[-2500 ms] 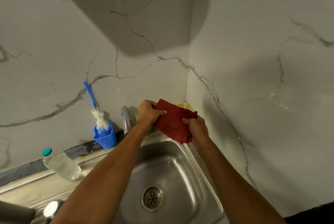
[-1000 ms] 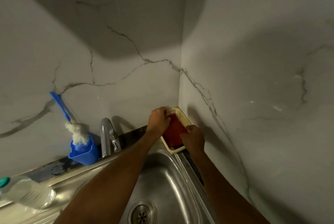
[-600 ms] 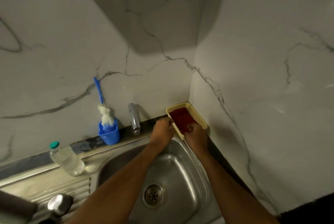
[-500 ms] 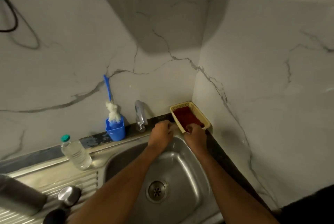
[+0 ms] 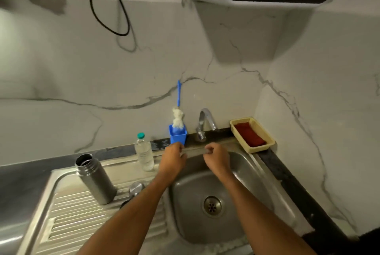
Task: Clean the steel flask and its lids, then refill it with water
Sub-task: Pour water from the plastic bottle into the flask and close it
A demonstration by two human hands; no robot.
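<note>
Steel flask (image 5: 95,179) upright on drainboard, left of both hands (image 5: 172,159) (image 5: 217,158), fingers seemingly loosely curled, holding nothing.

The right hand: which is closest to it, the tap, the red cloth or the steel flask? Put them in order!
From the right hand, in the head view:
1. The tap, just behind the hand at the back of the sink.
2. The red cloth, lying in the yellow basket in the right corner.
3. The steel flask, standing open far to the left on the draining board.
</note>
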